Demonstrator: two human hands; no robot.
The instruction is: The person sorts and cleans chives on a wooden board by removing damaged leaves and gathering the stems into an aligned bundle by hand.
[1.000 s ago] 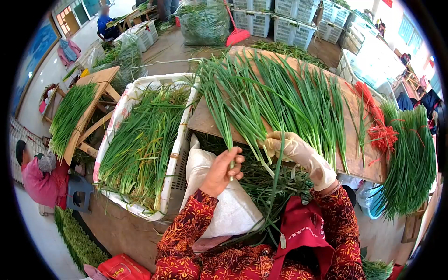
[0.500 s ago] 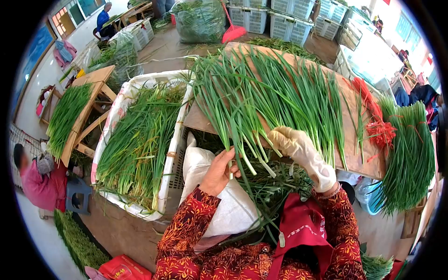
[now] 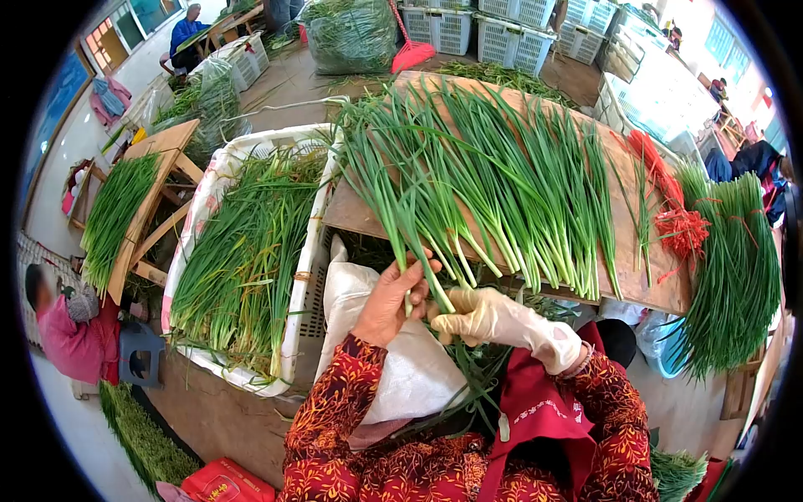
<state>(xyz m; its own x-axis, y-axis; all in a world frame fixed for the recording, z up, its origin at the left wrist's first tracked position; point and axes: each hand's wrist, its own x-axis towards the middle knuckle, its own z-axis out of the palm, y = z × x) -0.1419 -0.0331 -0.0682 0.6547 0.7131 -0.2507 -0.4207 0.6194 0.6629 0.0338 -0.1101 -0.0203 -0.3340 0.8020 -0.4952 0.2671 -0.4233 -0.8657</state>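
Long green stalks with pale ends [image 3: 535, 192] lie fanned out over a tilted wooden board [image 3: 661, 289]. My left hand [image 3: 391, 297], bare, is closed round the pale ends of a few stalks at the board's lower left edge. Beside it, my right hand [image 3: 493, 320] wears a pale glove; its fingers are pinched together at the lower end of a stalk close to my left hand. Whether the glove grips that stalk is partly hidden. Loose leaves hang beneath both hands, over a white sack [image 3: 393, 376].
A white crate [image 3: 288, 360] full of stalks stands left of the board. Red ties [image 3: 682, 230] and tied bundles [image 3: 732, 276] are at the right. A person [image 3: 75, 330] sits at far left, another [image 3: 186, 38] at the back. Stacked crates [image 3: 514, 46] stand behind.
My right hand has moved from the stalks on the board down and left, beside my left hand. My left hand still holds its stalks. The view has shifted slightly.
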